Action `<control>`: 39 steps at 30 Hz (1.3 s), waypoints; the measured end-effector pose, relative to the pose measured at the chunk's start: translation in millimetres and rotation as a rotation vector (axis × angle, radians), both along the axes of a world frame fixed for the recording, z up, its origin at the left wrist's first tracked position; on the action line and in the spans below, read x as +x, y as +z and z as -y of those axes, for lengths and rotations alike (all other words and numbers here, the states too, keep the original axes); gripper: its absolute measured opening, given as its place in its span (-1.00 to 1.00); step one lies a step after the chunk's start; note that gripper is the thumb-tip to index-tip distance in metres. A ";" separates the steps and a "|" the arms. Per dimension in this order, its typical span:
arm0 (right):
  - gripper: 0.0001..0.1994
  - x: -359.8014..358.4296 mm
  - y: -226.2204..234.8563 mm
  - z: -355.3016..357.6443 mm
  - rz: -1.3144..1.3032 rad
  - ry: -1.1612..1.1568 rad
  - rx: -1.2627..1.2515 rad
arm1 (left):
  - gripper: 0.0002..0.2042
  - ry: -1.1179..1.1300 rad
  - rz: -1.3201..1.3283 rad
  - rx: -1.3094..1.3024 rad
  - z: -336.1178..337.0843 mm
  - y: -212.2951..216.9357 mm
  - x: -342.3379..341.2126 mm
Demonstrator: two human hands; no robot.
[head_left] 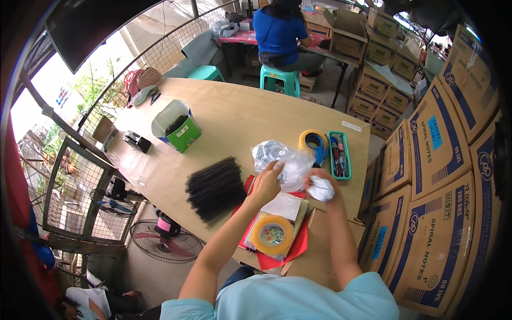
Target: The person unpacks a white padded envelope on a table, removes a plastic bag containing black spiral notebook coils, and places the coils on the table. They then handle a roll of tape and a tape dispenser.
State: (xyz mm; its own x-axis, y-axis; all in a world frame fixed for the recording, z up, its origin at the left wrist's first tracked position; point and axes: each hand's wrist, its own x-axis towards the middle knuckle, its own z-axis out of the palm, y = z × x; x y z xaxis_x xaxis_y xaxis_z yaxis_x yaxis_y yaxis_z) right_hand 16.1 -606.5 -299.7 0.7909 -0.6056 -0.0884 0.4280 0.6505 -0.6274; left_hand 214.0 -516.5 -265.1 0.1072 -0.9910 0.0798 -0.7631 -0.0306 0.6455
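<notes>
On the table, a crumpled clear plastic bag [296, 169] lies in front of me. My left hand [266, 182] is closed on its near left edge. My right hand [316, 175], to the right of the bag, is closed round a crumpled white wad [321, 189], slightly blurred; whether it is paper or plastic I cannot tell. Nearer my body, a roll of yellowish tape [272, 234] rests on spiral notebooks [298, 213] and a red sheet [296, 246]. A bundle of black spiral binding coils [216, 186] sits left of my left forearm.
Behind the bag are a tape roll with blue [314, 144] and a green basket of pens [340, 154]. A green box [184, 133] and a black tape dispenser [137, 142] stand at left. Stacked cartons [426, 213] line the right. A person [277, 34] sits beyond the table.
</notes>
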 end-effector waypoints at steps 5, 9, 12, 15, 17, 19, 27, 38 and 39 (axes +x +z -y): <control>-0.66 84.1 -16.2 26.9 -0.582 0.130 0.108 | -0.19 -0.065 -0.055 -0.202 -25.8 26.8 0.5; -0.55 90.6 -60.5 24.7 -0.782 -0.270 -0.362 | -0.15 0.010 -0.084 -0.268 -36.0 26.4 0.9; -0.27 63.7 -9.9 -15.9 -0.813 -0.137 -0.979 | -0.16 0.071 -0.127 -0.281 -50.0 24.5 11.6; -0.07 14.1 53.2 -44.3 -0.861 -0.233 -1.301 | -0.17 0.071 -0.148 -0.334 -57.3 25.0 16.4; 0.00 13.1 58.1 -50.5 -1.102 -0.381 -1.599 | -0.17 0.077 -0.110 -0.400 -56.8 19.8 14.0; 0.03 36.1 45.7 -52.6 -1.330 -0.446 -1.648 | -0.17 -0.013 -0.218 -0.330 -57.1 25.2 -2.1; -0.52 22.6 -82.3 27.9 -0.370 -0.773 -0.653 | -0.26 -0.390 -0.270 -0.206 -91.1 46.9 -52.7; -0.84 -49.1 -80.5 -10.5 -0.556 -0.864 -0.163 | -0.42 -0.594 -0.255 -0.109 -107.6 52.0 -93.3; -0.84 -56.3 -84.2 -6.3 -0.592 -0.754 -0.178 | -0.47 -0.604 -0.264 0.046 -102.7 73.9 -85.0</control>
